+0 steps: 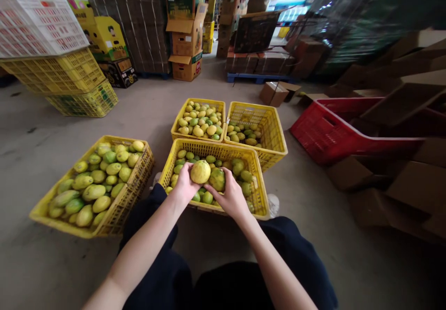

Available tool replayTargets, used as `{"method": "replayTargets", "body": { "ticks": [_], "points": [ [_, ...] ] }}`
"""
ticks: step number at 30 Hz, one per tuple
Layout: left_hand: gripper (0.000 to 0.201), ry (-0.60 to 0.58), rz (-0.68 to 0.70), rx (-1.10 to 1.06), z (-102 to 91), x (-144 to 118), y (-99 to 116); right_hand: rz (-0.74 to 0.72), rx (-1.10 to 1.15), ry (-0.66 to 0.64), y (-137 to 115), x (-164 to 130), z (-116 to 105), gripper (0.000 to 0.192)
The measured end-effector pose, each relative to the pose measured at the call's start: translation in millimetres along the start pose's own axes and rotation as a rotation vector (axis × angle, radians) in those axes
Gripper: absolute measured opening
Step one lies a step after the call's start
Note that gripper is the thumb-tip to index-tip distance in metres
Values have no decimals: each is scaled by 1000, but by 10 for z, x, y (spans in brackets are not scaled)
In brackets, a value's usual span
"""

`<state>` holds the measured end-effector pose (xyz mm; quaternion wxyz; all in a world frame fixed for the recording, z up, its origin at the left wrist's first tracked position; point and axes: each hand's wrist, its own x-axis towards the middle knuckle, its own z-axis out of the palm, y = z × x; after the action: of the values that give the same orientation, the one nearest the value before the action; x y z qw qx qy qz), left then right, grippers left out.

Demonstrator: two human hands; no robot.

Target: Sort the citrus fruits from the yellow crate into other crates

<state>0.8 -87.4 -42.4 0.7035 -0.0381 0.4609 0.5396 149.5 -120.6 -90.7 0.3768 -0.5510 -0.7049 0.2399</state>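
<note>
My left hand (186,184) is closed around a yellow lemon (200,172). Right beside it, my right hand (230,192) grips a greener, mottled lemon (217,180). Both fruits are held up over a yellow plastic crate (260,187) between my feet, with yellow and green lemons lying inside it. My forearms hide part of the crate's near side.
To the left stands a yellow crate (150,161) heaped with lemons. Two more crates adjoin the far side: a full one (173,123) and a partly filled one (275,128). A red crate (313,135) and cardboard boxes (418,187) lie right; stacked crates (69,70) stand left.
</note>
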Motion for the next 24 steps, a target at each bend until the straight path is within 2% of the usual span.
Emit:
{"method": "replayTargets", "body": {
  "ticks": [7, 9, 12, 15, 17, 19, 24],
  "points": [
    [13, -15, 3, -18, -35, 31, 14, 73, 134, 4, -24, 12, 25, 63],
    [16, -57, 5, 8, -20, 4, 10, 119, 217, 5, -52, 32, -2, 63],
    [21, -176, 25, 112, -9, -41, -28, 258, 384, 16, -102, 70, -92, 59],
    [10, -259, 96, 217, -43, -75, -90, 363, 518, 59, -134, 102, -209, 50],
    [8, -321, 136, 319, -83, -92, -123, 374, 553, 92, -130, 114, -269, 46],
    [9, -371, 121, 450, -116, -104, -137, 383, 574, 97, -99, 119, -295, 44],
    [30, -374, 24, 622, -133, -112, -118, 407, 647, 56, 19, 130, -238, 42]
  ]
}}
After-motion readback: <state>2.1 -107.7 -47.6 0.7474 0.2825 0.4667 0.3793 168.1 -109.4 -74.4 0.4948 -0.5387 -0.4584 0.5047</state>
